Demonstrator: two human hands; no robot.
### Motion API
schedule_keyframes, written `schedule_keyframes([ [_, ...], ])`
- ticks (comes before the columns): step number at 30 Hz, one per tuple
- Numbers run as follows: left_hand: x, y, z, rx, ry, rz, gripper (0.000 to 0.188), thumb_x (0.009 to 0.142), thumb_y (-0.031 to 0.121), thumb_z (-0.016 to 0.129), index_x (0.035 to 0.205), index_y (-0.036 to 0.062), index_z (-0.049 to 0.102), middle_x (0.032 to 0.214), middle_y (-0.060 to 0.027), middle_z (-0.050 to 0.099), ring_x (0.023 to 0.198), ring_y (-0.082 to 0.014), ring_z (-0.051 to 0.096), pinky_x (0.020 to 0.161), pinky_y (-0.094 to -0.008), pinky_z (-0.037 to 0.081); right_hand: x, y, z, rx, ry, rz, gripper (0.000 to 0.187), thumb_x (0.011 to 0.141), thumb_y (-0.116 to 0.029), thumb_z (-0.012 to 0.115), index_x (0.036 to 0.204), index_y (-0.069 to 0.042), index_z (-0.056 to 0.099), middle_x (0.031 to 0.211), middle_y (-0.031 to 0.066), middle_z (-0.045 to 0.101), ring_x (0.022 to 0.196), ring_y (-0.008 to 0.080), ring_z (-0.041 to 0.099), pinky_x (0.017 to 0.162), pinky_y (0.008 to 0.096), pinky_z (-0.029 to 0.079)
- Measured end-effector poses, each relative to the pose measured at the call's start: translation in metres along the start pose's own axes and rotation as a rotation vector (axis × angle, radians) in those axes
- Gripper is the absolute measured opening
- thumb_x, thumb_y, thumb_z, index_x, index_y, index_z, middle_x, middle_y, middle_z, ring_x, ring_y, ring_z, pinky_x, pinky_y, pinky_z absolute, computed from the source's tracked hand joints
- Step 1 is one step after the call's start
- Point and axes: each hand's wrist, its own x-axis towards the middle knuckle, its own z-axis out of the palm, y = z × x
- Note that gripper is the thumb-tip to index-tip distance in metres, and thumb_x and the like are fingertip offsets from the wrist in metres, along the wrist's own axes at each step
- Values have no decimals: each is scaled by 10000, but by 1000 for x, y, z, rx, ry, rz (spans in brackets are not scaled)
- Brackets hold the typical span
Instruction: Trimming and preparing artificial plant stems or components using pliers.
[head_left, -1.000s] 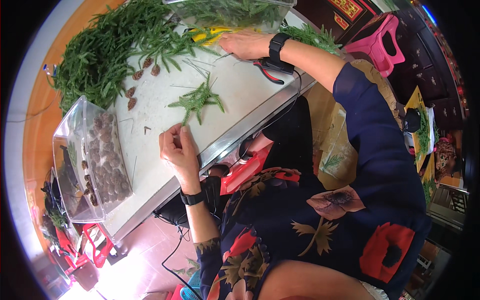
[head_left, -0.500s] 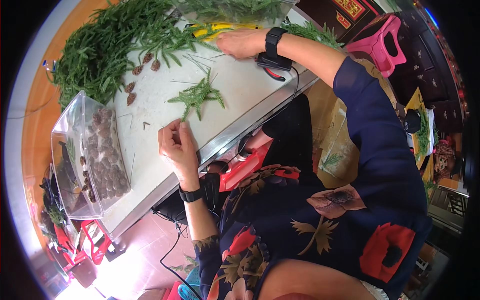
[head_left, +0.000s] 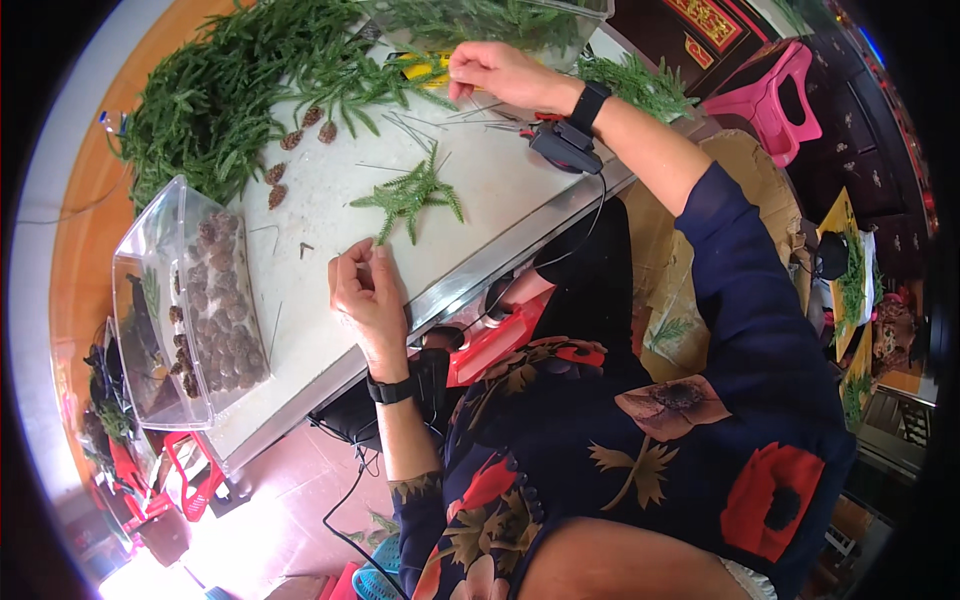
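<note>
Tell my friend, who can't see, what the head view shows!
The left hand pinches a green sprig over a pale table; the right hand is farther across. Loose pinecones, heaped greenery and a clear bin are nearby.

We look down on a pale, metal-edged tabletop (head_left: 325, 300), where green sprigs (head_left: 215, 110) pile up along the far left side, five loose pinecones (head_left: 291, 140) lie just beside them, thin wires (head_left: 408, 130) scatter near the middle, and a clear plastic bin (head_left: 155, 240) of cones (head_left: 225, 310) stands at the left end.
</note>
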Motion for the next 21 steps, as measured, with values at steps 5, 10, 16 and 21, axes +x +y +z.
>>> schedule_keyframes([
  [5,-2,-1,-6,-1,0,-102,191,842,99,658,1010,10,645,826,-46,558,585,-106,462,527,-260,392,0,-24,22,475,135,362,202,988,-222,466,885,-57,521,883,81,656,718,140,587,714,281,512],
  [10,-1,-3,-4,-19,13,-116,228,845,106,662,1048,6,633,844,-35,562,594,-95,471,537,-238,400,17,-15,38,837,78,281,190,977,-211,479,918,-46,553,787,39,594,600,89,490,533,232,410],
  [16,20,13,-23,30,-38,-157,266,844,150,677,1064,9,628,894,-46,593,632,-103,515,563,-238,422,40,-19,53,846,81,284,145,969,-180,490,1010,-55,551,694,-33,440,508,37,244,457,209,207],
  [21,78,15,-38,189,-163,-80,325,849,226,680,1088,14,620,918,-70,628,680,-125,565,584,-260,449,62,-8,59,1037,-6,236,181,960,-151,492,1090,-36,543,738,-26,478,532,32,303,479,197,266],
])
